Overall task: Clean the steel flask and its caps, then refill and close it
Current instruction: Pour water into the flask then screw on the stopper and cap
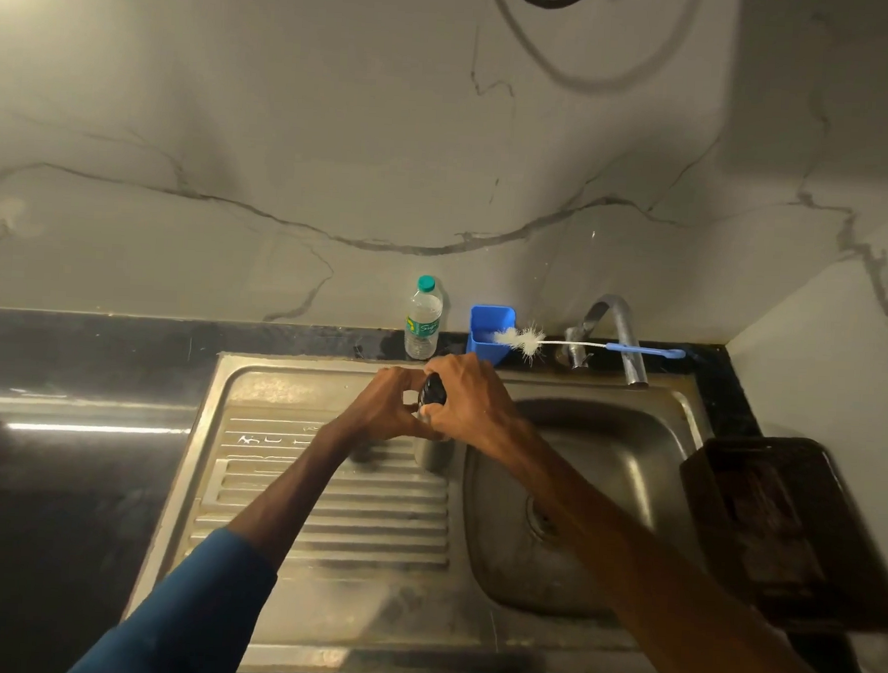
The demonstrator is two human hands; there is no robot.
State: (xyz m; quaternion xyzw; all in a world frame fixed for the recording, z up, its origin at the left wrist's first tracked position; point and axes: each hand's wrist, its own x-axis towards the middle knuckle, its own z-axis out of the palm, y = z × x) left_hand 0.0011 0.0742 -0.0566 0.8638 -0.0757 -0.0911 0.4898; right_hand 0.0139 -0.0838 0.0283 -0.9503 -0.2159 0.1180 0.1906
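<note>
Over a ribbed steel drainboard (330,505), the left hand (386,410) grips the cylindrical steel flask (430,454); the right hand (466,404) curls its fingers round the glossy black cap (433,391).

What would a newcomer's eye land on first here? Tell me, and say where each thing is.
First, at mid-frame, the left hand grips the steel flask standing on the ribbed drainboard, while the right hand curls round its dark cap. Next, the blue cup by the back wall, with a white bottle brush lying across from it to the tap.
</note>
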